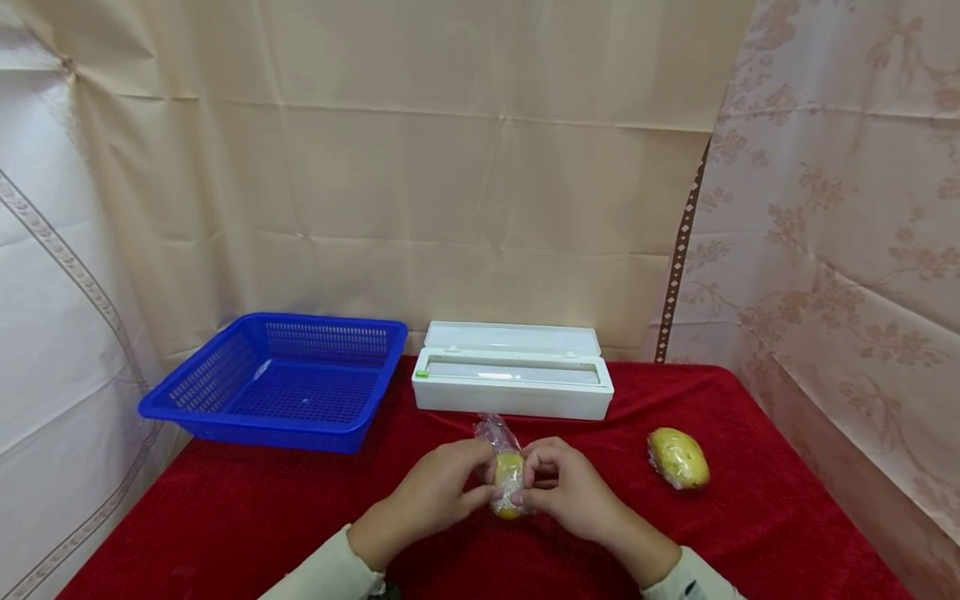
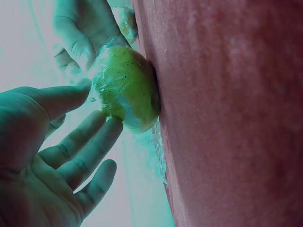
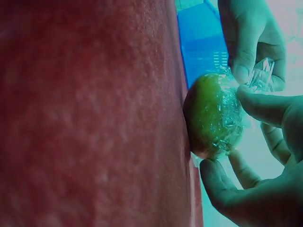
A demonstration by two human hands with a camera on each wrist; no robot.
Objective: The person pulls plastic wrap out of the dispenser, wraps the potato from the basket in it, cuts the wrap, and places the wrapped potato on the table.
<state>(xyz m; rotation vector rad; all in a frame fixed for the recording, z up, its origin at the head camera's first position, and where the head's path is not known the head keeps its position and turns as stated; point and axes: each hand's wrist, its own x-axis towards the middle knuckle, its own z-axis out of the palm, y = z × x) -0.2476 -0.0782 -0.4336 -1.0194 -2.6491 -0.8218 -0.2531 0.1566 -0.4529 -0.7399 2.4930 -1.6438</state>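
Note:
A yellow oval piece of produce (image 1: 509, 471) in clear cling film sits on the red cloth between both hands. My left hand (image 1: 442, 483) holds it from the left, thumb and fingertips at the bunched film, with the other fingers spread in the left wrist view. From the right, my right hand (image 1: 573, 487) holds it with the thumb (image 3: 262, 105) on the film and fingertips at its lower end. Loose cling film (image 1: 495, 431) sticks up past the far end. Specks show on its skin (image 2: 130, 66) in the left wrist view.
A second wrapped yellow piece (image 1: 678, 458) lies to the right. Behind the hands stands a white cling film dispenser box (image 1: 513, 400), lid raised. The blue plastic basket (image 1: 273, 432) is at the back left. Curtains (image 1: 465, 208) hang behind the red-covered table (image 1: 765, 517).

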